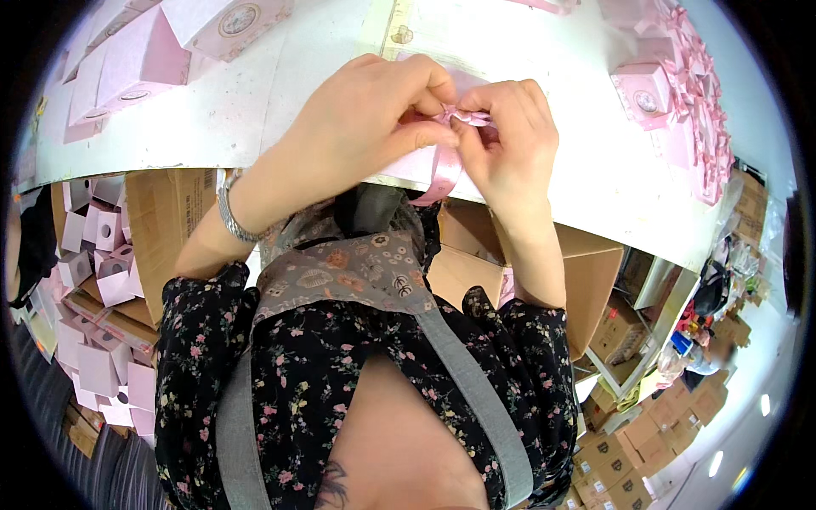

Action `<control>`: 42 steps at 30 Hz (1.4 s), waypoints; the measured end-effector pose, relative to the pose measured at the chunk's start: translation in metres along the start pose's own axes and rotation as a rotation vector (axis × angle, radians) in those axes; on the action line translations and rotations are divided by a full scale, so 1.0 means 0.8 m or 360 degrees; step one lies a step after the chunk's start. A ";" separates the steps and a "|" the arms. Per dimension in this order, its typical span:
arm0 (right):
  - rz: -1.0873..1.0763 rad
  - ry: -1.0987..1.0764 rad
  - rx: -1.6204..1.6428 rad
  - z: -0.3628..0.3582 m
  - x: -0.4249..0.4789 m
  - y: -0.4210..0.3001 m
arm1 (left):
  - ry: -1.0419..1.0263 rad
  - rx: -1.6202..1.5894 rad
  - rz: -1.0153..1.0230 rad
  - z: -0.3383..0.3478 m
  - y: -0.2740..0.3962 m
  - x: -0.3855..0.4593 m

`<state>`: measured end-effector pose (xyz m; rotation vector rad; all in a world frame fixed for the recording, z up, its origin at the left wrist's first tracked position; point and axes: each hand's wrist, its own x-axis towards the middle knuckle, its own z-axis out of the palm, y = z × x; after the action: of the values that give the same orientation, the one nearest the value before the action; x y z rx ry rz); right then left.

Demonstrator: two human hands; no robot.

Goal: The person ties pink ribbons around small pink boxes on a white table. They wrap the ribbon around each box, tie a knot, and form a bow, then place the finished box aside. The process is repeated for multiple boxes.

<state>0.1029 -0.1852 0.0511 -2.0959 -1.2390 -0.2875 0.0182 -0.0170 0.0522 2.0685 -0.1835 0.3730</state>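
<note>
Both hands meet over a pink box (408,163) at the near edge of the white table (306,121). My left hand (382,115) pinches one side of a pink satin ribbon bow (468,117) between thumb and fingers. On its other side, my right hand (513,137) grips the same bow with thumb and forefinger. A ribbon tail (446,175) hangs from the knot over the table's edge. Most of the box and part of the bow are hidden behind my fingers.
Pink boxes (143,57) stand at the table's left. A pile of ribboned boxes (695,121) lies at its right. Open cartons, one holding small pink boxes (108,229), stand below the table; stacked cartons (605,472) and a person (707,360) are far right.
</note>
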 end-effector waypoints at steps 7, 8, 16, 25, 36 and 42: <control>0.0180 0.0112 0.0121 0.005 -0.011 0.004 | 0.0449 0.0410 -0.0045 0.040 -0.002 -0.009; 0.0202 0.0129 0.0139 0.006 -0.012 0.005 | 0.0419 0.0540 0.0019 0.038 -0.010 -0.008; 0.0479 0.0157 0.0524 0.004 -0.013 0.003 | 0.0334 -0.0299 -0.0215 0.035 -0.038 -0.006; 0.0832 0.0418 0.1101 -0.009 -0.047 0.032 | 0.0736 0.0773 0.0134 0.036 -0.015 -0.001; 0.0971 0.0594 0.1039 0.015 -0.038 0.023 | 0.0827 -0.1034 -0.0629 0.039 -0.018 -0.003; 0.0882 0.0706 0.0920 0.022 -0.043 0.017 | 0.0965 -0.0574 -0.0573 0.052 -0.014 -0.015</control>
<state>0.0939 -0.2019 0.0151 -1.6543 -0.3845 -0.1088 0.0178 -0.0476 0.0192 1.5152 0.4498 0.6668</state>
